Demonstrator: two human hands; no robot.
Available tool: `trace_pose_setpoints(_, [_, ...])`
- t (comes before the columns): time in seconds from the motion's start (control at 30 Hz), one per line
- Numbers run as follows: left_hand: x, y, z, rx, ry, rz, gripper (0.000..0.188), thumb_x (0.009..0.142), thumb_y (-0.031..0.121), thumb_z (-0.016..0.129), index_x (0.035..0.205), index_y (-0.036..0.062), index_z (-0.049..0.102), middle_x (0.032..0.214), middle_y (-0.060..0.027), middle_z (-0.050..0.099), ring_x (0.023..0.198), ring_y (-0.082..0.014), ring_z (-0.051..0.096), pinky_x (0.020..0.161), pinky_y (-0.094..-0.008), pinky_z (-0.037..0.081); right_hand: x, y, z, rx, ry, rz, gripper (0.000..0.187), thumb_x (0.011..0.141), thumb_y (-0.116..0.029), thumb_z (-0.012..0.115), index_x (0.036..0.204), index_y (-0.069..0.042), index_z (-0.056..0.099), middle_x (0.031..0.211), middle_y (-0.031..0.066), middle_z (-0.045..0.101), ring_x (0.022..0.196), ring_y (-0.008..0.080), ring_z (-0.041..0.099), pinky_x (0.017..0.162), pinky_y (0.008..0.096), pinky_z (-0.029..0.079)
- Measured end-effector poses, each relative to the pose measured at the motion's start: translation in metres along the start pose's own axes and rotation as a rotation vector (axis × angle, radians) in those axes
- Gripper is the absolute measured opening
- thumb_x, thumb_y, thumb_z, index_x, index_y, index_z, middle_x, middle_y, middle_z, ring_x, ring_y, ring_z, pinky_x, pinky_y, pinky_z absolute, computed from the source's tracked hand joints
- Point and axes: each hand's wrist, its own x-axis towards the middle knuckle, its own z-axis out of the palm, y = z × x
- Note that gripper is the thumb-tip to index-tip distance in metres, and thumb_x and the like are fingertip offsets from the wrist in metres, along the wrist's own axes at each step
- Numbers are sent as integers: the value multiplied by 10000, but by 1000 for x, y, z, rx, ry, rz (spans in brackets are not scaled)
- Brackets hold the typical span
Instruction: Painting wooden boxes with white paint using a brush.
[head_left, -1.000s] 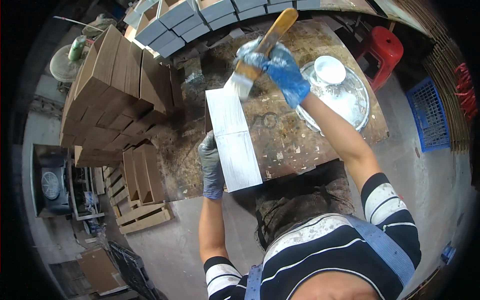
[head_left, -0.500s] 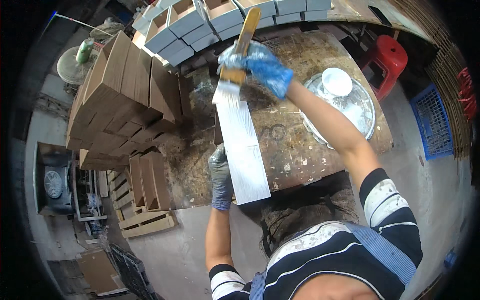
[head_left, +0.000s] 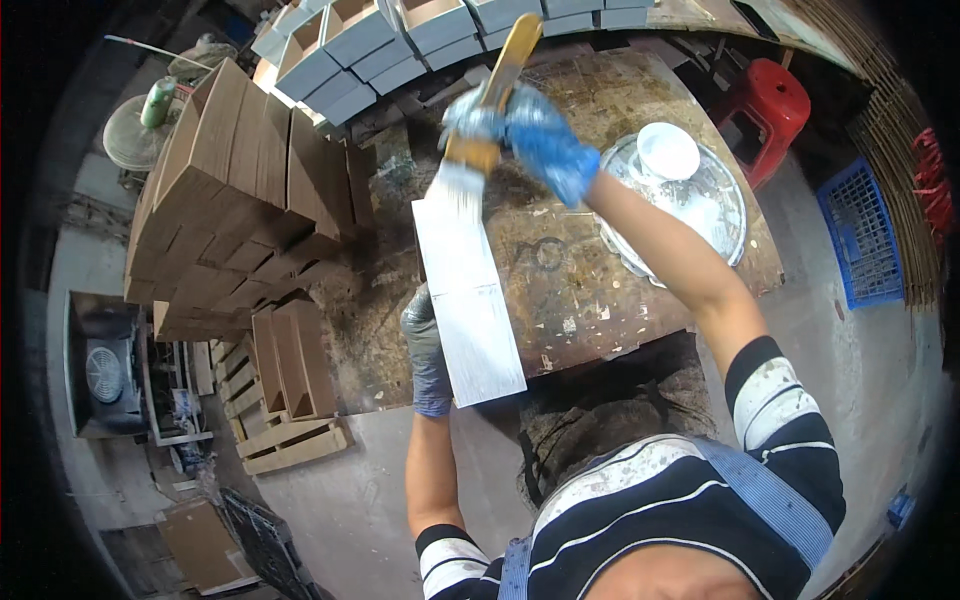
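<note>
Coating seems under way: the paintbrush (head_left: 472,153) is gripped by the right hand (head_left: 535,138) at the far end of the white box (head_left: 472,310), held by the left hand (head_left: 426,350); even strokes seem needed next.

Gap over tabletop (head_left: 585,305) between white box (head_left: 473,325) and round tray (head_left: 706,218); brown box stack (head_left: 228,165) blocks left.

One head-worn fisheye view looks steeply down from close above onto the worktable (head_left: 562,305).
</note>
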Motion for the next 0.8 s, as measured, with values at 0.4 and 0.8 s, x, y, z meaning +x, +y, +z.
trace_pose_setpoints(0.4, [2, -10, -22, -177, 91, -193, 196, 768, 2, 599, 964, 7, 589, 880, -54, 619, 784, -133, 589, 672, -260, 499, -40, 0, 23, 201, -66, 155, 322, 740, -168, 669, 985, -25, 515, 963, 84, 586, 895, 179, 572, 801, 306, 484])
trace_pose_setpoints(0.8, [-6, 27, 14, -6, -118, 16, 229, 779, -1, 572, 1007, -5, 560, 911, -40, 608, 776, -102, 570, 656, -237, 479, -121, -17, 58, -656, -374, -509, 459, 802, -168, 535, 1240, -124, 406, 1204, 70, 500, 1098, 217, 479, 930, 355, 377])
